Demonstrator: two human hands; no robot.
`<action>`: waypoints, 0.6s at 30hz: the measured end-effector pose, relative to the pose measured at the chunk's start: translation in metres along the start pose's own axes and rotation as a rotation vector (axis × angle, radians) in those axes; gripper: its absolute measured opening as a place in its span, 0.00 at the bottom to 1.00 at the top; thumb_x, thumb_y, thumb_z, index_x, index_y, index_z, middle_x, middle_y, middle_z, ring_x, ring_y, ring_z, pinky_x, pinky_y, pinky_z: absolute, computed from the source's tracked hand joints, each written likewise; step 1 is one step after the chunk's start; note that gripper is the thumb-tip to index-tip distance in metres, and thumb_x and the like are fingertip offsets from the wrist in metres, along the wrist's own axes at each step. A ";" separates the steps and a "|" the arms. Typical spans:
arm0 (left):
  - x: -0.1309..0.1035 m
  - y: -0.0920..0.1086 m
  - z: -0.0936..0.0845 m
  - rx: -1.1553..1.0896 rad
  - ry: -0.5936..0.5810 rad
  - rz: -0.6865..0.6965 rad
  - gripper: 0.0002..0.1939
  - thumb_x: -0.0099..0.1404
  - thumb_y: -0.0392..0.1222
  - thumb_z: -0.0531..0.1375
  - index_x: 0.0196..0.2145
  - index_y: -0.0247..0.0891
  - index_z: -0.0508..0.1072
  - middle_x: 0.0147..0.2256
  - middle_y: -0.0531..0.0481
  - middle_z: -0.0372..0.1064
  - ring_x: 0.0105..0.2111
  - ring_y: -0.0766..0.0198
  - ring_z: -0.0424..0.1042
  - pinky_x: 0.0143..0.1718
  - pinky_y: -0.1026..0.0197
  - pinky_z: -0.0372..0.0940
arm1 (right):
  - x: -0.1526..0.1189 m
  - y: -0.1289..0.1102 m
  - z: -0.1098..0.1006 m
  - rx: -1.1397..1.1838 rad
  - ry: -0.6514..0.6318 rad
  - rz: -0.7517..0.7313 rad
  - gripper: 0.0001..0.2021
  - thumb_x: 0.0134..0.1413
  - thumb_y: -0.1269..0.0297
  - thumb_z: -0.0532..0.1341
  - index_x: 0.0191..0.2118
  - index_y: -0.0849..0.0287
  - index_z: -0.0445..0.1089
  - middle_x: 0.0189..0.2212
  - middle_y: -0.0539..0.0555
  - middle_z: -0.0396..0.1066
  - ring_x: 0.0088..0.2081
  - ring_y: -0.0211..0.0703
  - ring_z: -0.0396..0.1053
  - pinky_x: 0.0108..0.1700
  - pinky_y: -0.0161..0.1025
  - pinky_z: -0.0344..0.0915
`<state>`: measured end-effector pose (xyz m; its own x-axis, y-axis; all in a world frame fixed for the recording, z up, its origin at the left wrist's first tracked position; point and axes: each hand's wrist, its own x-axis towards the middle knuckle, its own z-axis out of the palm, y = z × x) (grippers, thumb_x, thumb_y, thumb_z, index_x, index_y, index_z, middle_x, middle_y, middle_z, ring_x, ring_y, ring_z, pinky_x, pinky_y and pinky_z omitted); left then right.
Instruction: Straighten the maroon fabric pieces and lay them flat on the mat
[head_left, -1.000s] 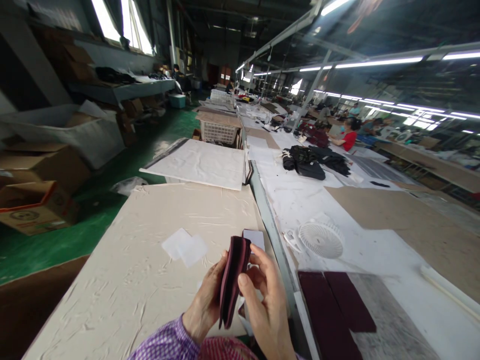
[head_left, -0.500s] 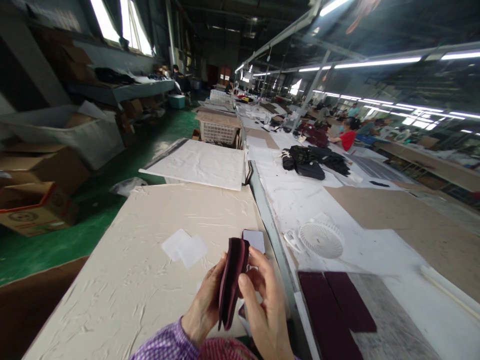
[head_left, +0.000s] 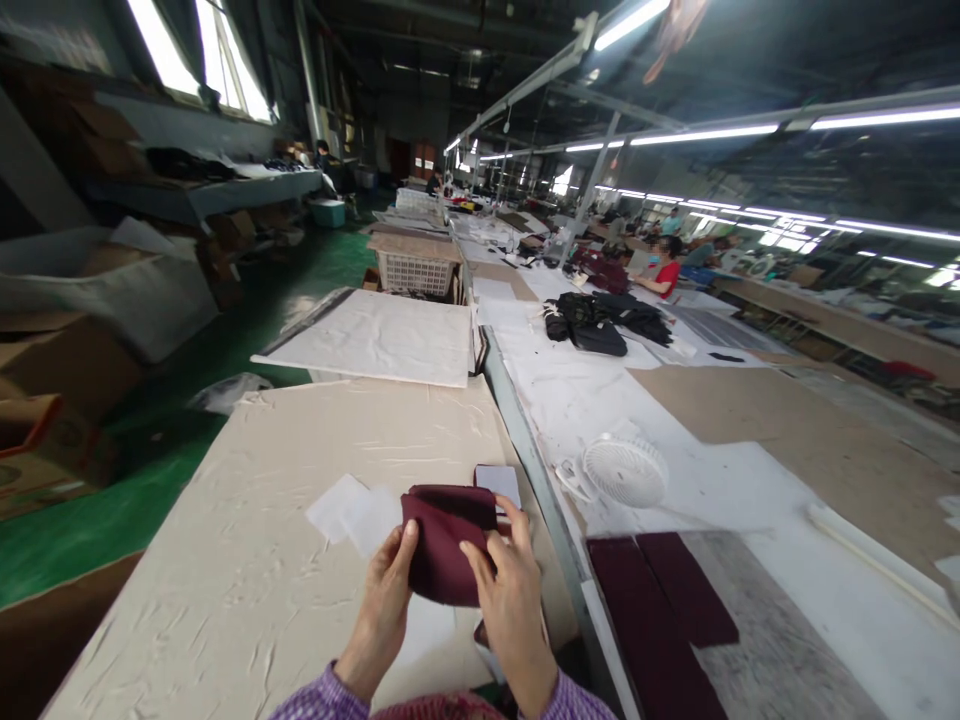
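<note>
Between my two hands is a folded maroon fabric piece (head_left: pixel 446 550), its broad face turned up toward me. My left hand (head_left: pixel 386 600) grips its left edge, thumb on top and the other fingers behind. My right hand (head_left: pixel 514 580) pinches its right side, with fingertips at the edge and on the face. Just beyond, a small pale rectangle with a dark edge (head_left: pixel 498 484) lies on the cream-covered table (head_left: pixel 247 560). White paper sheets (head_left: pixel 349 508) lie to the left of the fabric. Something partly hidden sits under my right wrist.
On the white table to the right are a white fan (head_left: pixel 625 470), flat maroon fabric pieces (head_left: pixel 660 620) and a black bundle (head_left: pixel 589 320). A white-covered board (head_left: pixel 375 335) adjoins the cream table's far end. Cardboard boxes (head_left: pixel 52 440) stand at left. A person in red (head_left: pixel 664 275) sits farther off.
The fabric piece has turned from edge-on to broad face up. My hands have moved apart to its two sides, and the right fingers have closed onto it. The view has shifted slightly.
</note>
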<state>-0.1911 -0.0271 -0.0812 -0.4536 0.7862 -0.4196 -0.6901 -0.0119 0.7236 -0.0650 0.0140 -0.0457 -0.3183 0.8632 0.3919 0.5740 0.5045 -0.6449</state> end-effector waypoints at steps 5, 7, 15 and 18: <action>-0.001 -0.009 -0.012 -0.021 -0.075 -0.150 0.25 0.57 0.57 0.60 0.43 0.35 0.75 0.40 0.41 0.76 0.41 0.57 0.72 0.42 0.57 0.67 | -0.007 0.020 0.014 0.265 0.027 0.127 0.10 0.61 0.61 0.54 0.39 0.58 0.70 0.46 0.59 0.71 0.46 0.45 0.70 0.50 0.43 0.66; 0.000 -0.014 -0.018 -0.002 -0.078 -0.161 0.24 0.56 0.57 0.61 0.44 0.37 0.75 0.42 0.42 0.75 0.44 0.54 0.72 0.45 0.55 0.66 | -0.008 0.024 0.014 0.293 0.053 0.261 0.12 0.59 0.56 0.56 0.37 0.59 0.70 0.34 0.56 0.74 0.37 0.46 0.72 0.42 0.42 0.69; 0.014 -0.029 -0.059 0.304 0.057 -0.139 0.20 0.39 0.56 0.70 0.27 0.42 0.76 0.36 0.46 0.76 0.57 0.40 0.60 0.51 0.46 0.62 | 0.005 0.027 -0.021 0.426 0.175 0.445 0.15 0.60 0.53 0.54 0.40 0.58 0.69 0.36 0.54 0.74 0.37 0.44 0.72 0.40 0.39 0.69; 0.007 -0.028 -0.057 0.440 0.013 -0.111 0.16 0.45 0.55 0.68 0.30 0.46 0.75 0.42 0.46 0.74 0.56 0.42 0.61 0.50 0.45 0.63 | 0.005 0.026 -0.030 0.549 0.229 0.467 0.16 0.59 0.52 0.55 0.42 0.59 0.71 0.35 0.54 0.75 0.36 0.46 0.73 0.37 0.39 0.70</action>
<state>-0.2076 -0.0568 -0.1356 -0.3989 0.7603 -0.5126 -0.4311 0.3378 0.8367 -0.0287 0.0308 -0.0409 0.0650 0.9942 0.0858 0.1335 0.0766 -0.9881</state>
